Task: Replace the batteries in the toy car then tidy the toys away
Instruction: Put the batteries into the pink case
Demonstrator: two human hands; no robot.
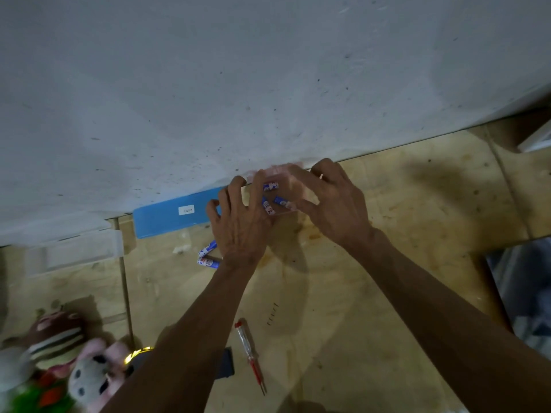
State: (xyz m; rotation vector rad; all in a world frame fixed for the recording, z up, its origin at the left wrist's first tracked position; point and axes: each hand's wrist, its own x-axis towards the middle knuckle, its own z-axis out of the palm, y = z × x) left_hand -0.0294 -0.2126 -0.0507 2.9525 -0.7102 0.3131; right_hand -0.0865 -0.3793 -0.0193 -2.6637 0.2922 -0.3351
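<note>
Against wall: both hands (286, 210) clasp clear box (286, 186) | 3 batteries (269, 187) inside (2 outside)

so the wall (238, 84) is pale grey-white plaster, speckled with small dark marks and scuffs (pretty grubby up close). it meets a yellowish-tan floor (402, 204) with stains and thin dark seams running across it. light's dim and cool, with soft shadows pooling on the floor near the right edge.
</note>
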